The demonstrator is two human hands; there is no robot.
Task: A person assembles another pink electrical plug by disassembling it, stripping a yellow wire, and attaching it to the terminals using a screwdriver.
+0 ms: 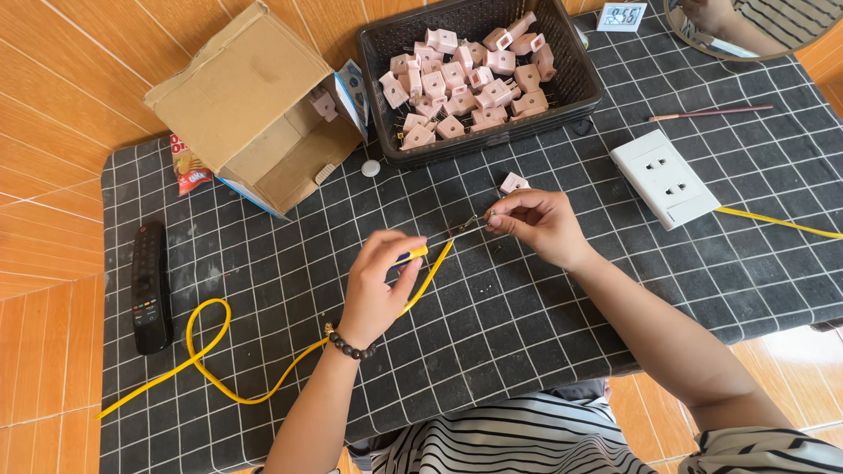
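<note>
Two bare forearms are seen coming up from the bottom of the frame. A bracelet of dark round beads point(351, 345) is worn on the left wrist, lower centre. No rings or watch are seen. A black-and-white striped garment point(527, 439) is worn, visible along the bottom edge, with a striped sleeve point(773, 452) at the lower right corner.

Yellow cable point(206, 351), pink plugs point(465, 75), black basket point(575, 83), black white-gridded cloth point(544, 333).

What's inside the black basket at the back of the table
The black basket holds a heap of pink plug pieces, some with metal prongs showing. The heap hides the basket's floor and anything beneath it.
</note>
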